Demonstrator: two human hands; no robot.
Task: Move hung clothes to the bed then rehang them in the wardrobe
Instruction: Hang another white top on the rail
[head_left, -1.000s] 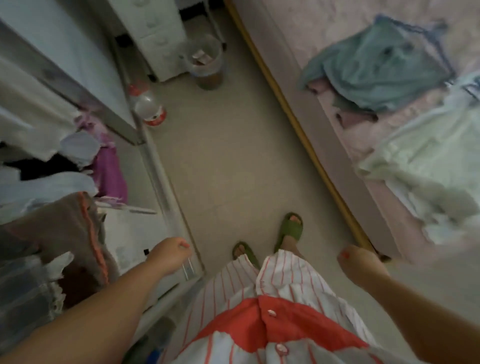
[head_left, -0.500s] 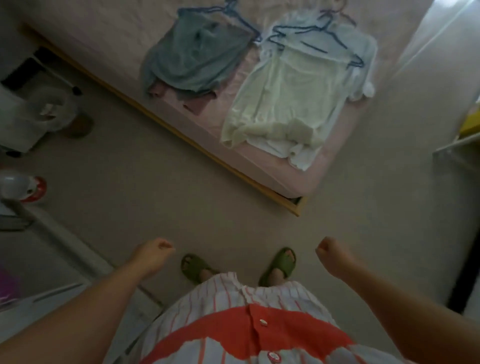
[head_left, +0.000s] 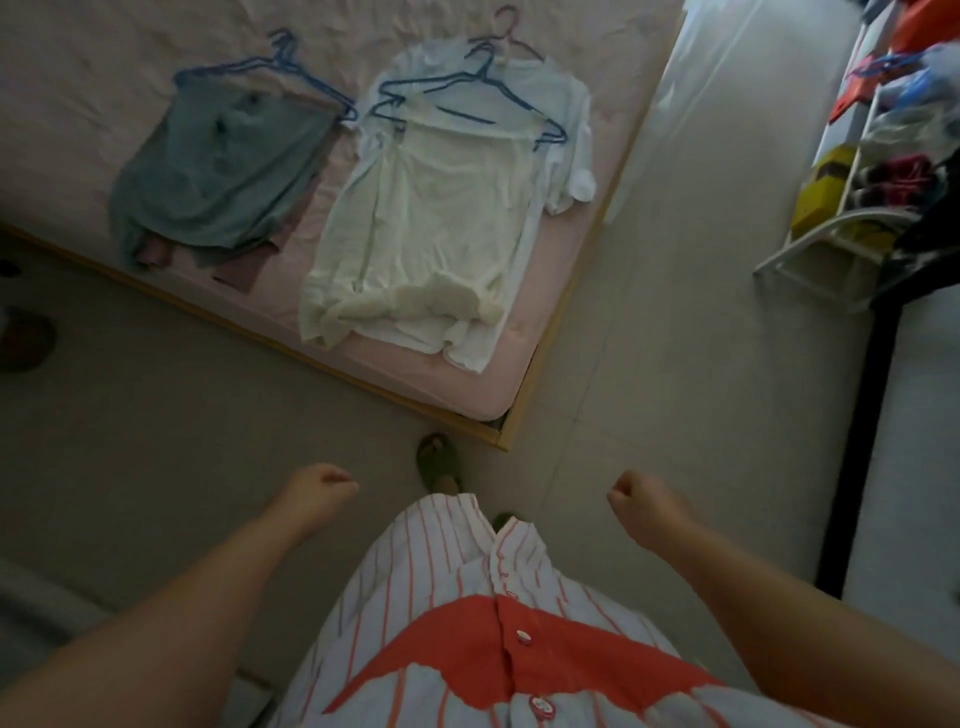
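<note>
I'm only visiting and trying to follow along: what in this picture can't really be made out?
Head view, the only one:
- Right foot: mostly hidden by the striped shirt.
- Clothes under the grey-green garment and the white pile: their number is unclear, since the top layers cover them.
- Rack at the right edge: its contents are blurred and cut off.
- Dark object at the left edge: cut off and unidentifiable.
- Wardrobe: out of frame.
</note>
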